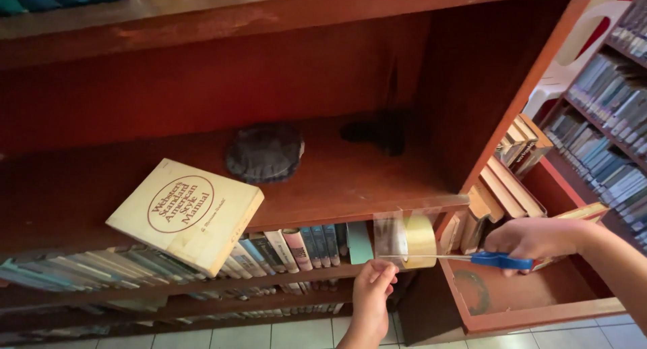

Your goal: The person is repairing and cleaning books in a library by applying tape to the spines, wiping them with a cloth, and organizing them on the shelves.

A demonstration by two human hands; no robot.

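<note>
The left hand [374, 281] pinched a clear tape strip [389, 234] below the shelf [350, 187] edge. The right hand [532, 240] gripped blue-handled scissors [472, 258], blades crossing beside the tan tape roll [419, 241]. A cream book [185, 214] with an oval label overhung the shelf's left front edge.

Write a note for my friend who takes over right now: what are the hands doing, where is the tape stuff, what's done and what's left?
Left hand: pinches the end of a clear tape strip pulled down from the tape roll, which hangs at the shelf edge.
Right hand: holds blue-handled scissors, blades laid across the strip just above the left fingers.
A cream book juts over the shelf edge to the left; a dark round thing lies farther back.
Done: tape pulled out and held taut.
Left: the strip looks uncut; I cannot tell if the blades have closed.
</note>
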